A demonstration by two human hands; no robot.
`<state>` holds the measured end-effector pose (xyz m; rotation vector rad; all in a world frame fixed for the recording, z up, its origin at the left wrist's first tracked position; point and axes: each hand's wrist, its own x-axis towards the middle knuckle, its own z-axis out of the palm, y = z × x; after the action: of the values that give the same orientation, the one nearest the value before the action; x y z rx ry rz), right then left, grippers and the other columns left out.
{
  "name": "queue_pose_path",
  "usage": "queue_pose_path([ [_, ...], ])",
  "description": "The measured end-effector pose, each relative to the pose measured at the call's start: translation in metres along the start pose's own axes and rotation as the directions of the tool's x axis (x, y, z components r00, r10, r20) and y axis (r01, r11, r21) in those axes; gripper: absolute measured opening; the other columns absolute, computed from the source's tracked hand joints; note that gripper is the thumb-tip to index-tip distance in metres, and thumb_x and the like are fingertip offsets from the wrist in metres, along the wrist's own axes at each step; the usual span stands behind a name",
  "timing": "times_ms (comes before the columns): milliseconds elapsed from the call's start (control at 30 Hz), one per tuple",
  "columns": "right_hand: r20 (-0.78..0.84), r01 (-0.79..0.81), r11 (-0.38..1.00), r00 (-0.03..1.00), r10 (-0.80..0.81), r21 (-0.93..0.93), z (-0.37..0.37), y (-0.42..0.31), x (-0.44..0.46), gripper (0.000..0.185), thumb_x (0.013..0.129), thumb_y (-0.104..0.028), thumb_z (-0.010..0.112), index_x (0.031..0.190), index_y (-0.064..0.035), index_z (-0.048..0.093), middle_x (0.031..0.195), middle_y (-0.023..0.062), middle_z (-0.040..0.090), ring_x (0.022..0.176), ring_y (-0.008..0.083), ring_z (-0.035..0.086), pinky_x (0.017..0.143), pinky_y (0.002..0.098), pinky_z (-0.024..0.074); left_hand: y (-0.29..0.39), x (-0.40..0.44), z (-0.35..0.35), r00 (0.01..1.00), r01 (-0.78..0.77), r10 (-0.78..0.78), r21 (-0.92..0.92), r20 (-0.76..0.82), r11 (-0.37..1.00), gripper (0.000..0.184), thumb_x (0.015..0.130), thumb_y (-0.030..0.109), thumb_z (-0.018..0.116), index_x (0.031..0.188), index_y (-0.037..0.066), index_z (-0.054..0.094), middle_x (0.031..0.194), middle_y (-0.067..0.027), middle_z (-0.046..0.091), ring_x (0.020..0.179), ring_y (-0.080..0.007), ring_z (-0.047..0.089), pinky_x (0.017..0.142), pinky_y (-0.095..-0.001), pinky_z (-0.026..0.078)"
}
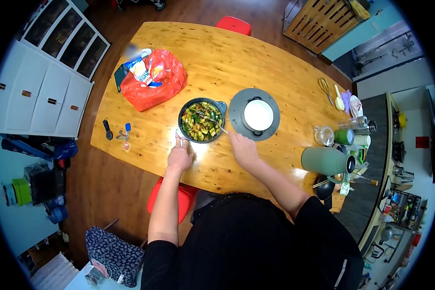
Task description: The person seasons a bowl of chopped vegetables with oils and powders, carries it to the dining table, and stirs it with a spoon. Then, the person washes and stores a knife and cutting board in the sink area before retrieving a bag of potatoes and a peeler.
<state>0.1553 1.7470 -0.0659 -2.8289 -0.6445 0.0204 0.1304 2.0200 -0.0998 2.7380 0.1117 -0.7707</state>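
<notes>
A dark round pot (180, 126) on the wooden table holds chopped green and yellow vegetables (200, 122) with red bits. My left hand (180, 155) is at the pot's near left edge, fingers stretched out towards the rim. From the right, my right hand (243, 149) is closed round the handle of a metal utensil (217, 124), whose far end lies among the vegetables. To the right of the pot, a white round bowl or pot (258, 115) stands on a grey round mat (238, 107).
A red plastic bag (150, 92) with packages sits at the table's back left. A watch (108, 130) and keys lie at the left. Jars, a green thermos (324, 161), a black bowl (322, 188) and scissors (325, 90) line the right side. Red stools (234, 24) stand by the table.
</notes>
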Motion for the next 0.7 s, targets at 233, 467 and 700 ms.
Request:
queue_pose_path([
  [233, -0.005, -0.052, 0.992, 0.999, 0.053, 0.116, 0.034, 0.004, -0.035, 0.021, 0.093, -0.009, 0.049, 0.113, -0.0054, 0.056, 0.093, 0.014, 0.061, 0.084, 0.0325, 0.067, 0.069, 0.0441, 0.0542, 0.001, -0.002, 0.0, 1.0, 0.002, -0.002, -0.003, -0.013, 1.0, 0.082, 0.091, 0.032, 0.067, 0.157, -0.002, 0.031, 0.163, -0.0303, 0.021, 0.13, -0.0412, 0.055, 0.108, -0.0408, 0.047],
  [467, 0.164, -0.203, 0.955, 0.972, 0.169, 0.215, 0.046, 0.005, -0.04, 0.018, 0.092, -0.008, 0.049, 0.109, -0.004, 0.053, 0.099, 0.0181, 0.065, 0.087, 0.0376, 0.068, 0.073, 0.0482, 0.0547, -0.011, 0.002, 0.029, 0.981, -0.089, 0.05, -0.208, -0.187, 0.974, 0.079, 0.092, 0.023, 0.067, 0.157, -0.002, 0.029, 0.164, -0.0298, 0.02, 0.134, -0.0425, 0.05, 0.111, -0.0415, 0.044],
  [700, 0.189, -0.287, 0.903, 0.953, 0.236, 0.32, 0.042, -0.002, -0.043, 0.016, 0.092, -0.01, 0.05, 0.107, -0.0034, 0.052, 0.099, 0.0196, 0.067, 0.087, 0.0402, 0.068, 0.074, 0.0509, 0.0539, -0.008, 0.02, 0.063, 0.971, 0.138, -0.178, -0.98, 0.163, -0.14, 0.077, 0.104, 0.039, 0.057, 0.159, 0.001, 0.019, 0.158, -0.0267, 0.03, 0.137, -0.038, 0.046, 0.106, -0.0451, 0.046],
])
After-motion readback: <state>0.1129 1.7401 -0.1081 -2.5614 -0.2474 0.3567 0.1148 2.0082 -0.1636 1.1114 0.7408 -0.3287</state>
